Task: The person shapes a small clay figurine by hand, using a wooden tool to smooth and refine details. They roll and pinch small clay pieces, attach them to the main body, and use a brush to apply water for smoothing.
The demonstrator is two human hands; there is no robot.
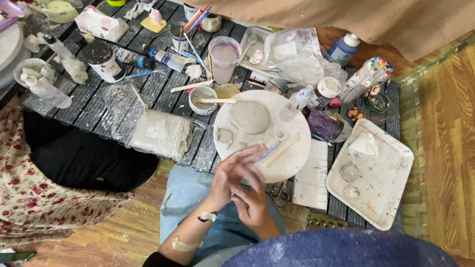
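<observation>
My left hand [233, 174] lies on top of my right hand [254, 205], palm to palm, over my lap at the near edge of a round white board [293, 165]. The fingers are blurred, and whatever is between the palms is hidden. On the board lie a flat oval slab of grey clay [249, 116], a small clay lump [225, 134], and a wooden stick with a blue-striped tool [278, 148] just beyond my fingertips.
The low dark slatted table [89, 106] holds a small bowl with a wooden stick [203, 100], a cup of cloudy water [224, 58], a bagged clay block [161, 132], a spray bottle [297, 102], jars and brushes. A paint-speckled white tray [381, 198] sits right. A black cushion [84, 158] lies left.
</observation>
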